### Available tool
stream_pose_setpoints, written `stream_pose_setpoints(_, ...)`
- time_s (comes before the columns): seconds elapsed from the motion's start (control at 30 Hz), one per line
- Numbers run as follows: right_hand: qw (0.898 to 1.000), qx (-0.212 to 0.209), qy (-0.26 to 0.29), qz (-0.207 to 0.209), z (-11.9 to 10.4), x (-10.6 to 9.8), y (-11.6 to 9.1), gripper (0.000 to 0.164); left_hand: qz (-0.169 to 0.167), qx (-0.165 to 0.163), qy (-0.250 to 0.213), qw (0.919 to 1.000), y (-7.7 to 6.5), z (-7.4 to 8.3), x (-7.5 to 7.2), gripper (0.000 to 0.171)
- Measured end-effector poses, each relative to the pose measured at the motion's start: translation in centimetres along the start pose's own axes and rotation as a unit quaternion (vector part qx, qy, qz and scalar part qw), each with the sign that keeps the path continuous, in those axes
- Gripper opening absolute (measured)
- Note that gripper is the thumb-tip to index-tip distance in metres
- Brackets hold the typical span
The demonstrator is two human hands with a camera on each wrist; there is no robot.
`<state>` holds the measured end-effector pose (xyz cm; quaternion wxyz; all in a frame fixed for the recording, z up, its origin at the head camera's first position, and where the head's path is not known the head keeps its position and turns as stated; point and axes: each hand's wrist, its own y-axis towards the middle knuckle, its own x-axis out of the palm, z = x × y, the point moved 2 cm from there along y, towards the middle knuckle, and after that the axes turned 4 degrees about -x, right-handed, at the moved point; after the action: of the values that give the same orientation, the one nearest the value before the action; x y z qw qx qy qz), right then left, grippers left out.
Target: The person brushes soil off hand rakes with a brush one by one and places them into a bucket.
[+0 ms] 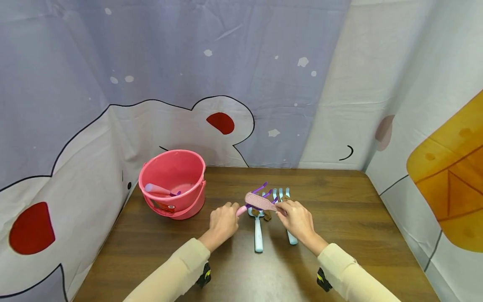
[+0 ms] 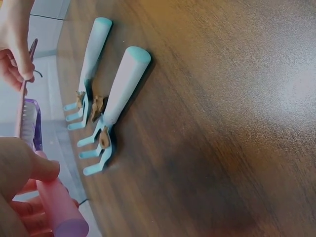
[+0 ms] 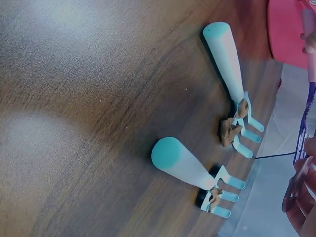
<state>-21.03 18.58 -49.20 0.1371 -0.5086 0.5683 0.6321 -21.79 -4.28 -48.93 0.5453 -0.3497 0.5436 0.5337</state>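
Note:
My left hand [image 1: 224, 220] grips the pink handle [image 2: 59, 202] of a small purple hand rake [image 1: 268, 193], held above the table. With my right hand [image 1: 298, 218] I hold a pink brush [image 1: 260, 201] by its end. Its white bristles [image 2: 28, 121] face the rake's purple head, right against it in the left wrist view. Below lie two light blue hand rakes [image 1: 258, 237] [image 3: 224, 59], with white handles toward me. Brown clumps [image 3: 229, 132] sit on and beside their tines.
A pink bucket [image 1: 192, 205] stands at the back left of the wooden table [image 1: 324, 268]. Inside it lies a tool with a pink handle [image 1: 158, 189] and purple end. A printed curtain [image 1: 271, 84] hangs behind the table and along its sides.

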Motion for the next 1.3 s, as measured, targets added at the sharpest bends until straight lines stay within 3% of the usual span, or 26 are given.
stream_pose_setpoints(0.37,1.0,-0.011,-0.008,-0.014,0.2,0.1,-0.1,0.019,-0.01,-0.007,0.007,0.9999,0.1,0.0,-0.2,0.03)
stream_pose_setpoints(0.67,0.999,0.016,-0.013,-0.036,1.0,0.2,0.0,0.021,-0.011,0.003,0.016,0.9998,0.1,0.1,0.0,0.03)
stream_pose_setpoints(0.97,0.999,0.017,-0.039,-0.03,1.3,0.1,-0.2,0.018,-0.01,-0.003,0.016,0.9998,-0.1,0.2,0.3,0.028)
stream_pose_setpoints(1.3,0.998,0.001,-0.056,0.01,1.3,0.2,-0.3,0.014,-0.014,-0.006,0.014,0.9998,0.0,0.1,0.4,0.029)
